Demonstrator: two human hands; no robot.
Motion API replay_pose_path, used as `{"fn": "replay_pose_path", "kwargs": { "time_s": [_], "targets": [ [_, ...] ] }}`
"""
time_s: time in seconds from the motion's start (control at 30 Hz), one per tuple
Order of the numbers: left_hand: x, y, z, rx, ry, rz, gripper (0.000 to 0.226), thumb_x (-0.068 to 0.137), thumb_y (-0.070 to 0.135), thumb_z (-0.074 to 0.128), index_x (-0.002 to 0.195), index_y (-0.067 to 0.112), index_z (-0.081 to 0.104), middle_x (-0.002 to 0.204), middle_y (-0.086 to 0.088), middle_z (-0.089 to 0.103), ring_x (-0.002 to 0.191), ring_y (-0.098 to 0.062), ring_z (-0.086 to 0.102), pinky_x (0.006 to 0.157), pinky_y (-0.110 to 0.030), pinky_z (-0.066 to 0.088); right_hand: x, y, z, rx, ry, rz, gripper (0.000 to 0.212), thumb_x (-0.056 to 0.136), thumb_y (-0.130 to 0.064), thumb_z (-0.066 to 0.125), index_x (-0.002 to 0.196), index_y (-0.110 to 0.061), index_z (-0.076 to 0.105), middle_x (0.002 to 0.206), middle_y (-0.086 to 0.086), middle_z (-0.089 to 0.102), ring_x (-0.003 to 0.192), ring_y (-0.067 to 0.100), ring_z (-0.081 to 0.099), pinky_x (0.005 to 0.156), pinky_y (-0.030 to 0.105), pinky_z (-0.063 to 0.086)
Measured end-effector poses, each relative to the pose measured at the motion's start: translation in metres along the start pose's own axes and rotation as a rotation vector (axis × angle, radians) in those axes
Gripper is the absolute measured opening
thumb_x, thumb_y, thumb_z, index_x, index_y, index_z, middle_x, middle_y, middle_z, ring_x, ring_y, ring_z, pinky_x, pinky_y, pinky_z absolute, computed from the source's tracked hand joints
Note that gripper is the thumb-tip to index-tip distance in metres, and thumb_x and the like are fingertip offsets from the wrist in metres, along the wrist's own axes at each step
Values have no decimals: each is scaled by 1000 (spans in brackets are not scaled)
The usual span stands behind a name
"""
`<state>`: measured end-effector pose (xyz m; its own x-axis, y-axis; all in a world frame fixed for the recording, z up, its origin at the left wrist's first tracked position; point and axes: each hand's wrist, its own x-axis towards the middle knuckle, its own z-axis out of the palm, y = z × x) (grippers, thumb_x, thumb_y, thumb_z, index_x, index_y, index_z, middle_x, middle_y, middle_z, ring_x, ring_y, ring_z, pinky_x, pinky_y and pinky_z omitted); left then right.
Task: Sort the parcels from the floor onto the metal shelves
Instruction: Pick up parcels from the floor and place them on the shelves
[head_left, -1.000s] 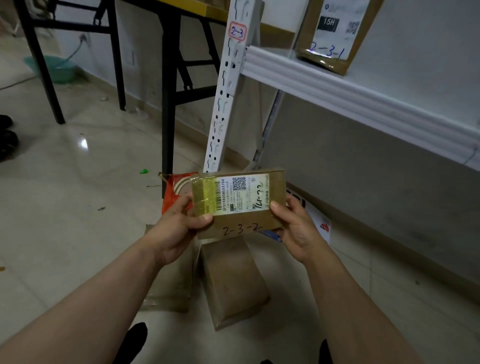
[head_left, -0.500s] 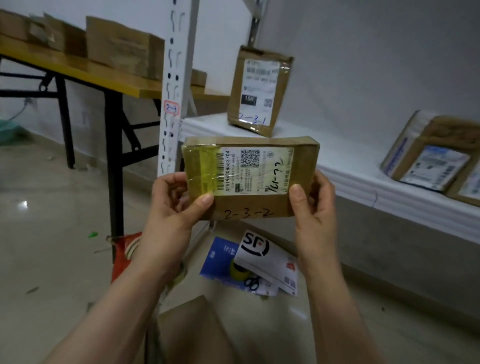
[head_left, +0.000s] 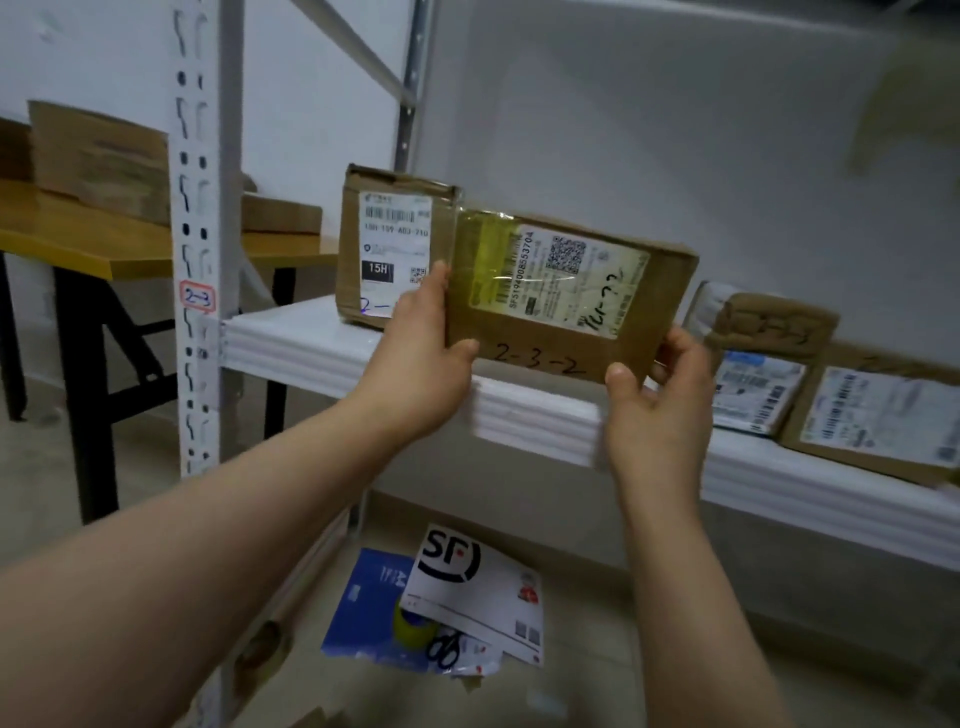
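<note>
In the head view, my left hand (head_left: 421, 358) and my right hand (head_left: 657, 405) grip the brown parcel (head_left: 566, 312) by its lower corners, over the front edge of the white shelf (head_left: 311, 338), beside the upright parcel (head_left: 387, 244).

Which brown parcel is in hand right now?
The parcel marked 2-3-2, held at its ends by the left hand and right hand; the 15H parcel and two parcels at right sit on the white shelf.

Forearms stretched forward. Left hand (head_left: 415, 358) gripping parcel (head_left: 571, 312) edge, thumb in front; right hand (head_left: 654, 405) pinching lower corner, fingers probably behind.
</note>
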<state>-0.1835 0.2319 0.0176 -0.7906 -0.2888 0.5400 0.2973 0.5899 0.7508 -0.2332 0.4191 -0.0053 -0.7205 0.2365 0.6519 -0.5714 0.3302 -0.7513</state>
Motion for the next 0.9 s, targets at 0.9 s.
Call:
{"fn": "replay_pose_path", "kwargs": {
  "time_s": [0.9],
  "targets": [
    [4,-9,26,257,-52,-55,75,95,16,55,156,16,11,157,-10,22,145,-27,21,118,-44,22,-3,-6,5,-576,-252,66,74,100,-34,52,159,-13,12,165,12,22,150,33,24,121,53,24]
  ]
}}
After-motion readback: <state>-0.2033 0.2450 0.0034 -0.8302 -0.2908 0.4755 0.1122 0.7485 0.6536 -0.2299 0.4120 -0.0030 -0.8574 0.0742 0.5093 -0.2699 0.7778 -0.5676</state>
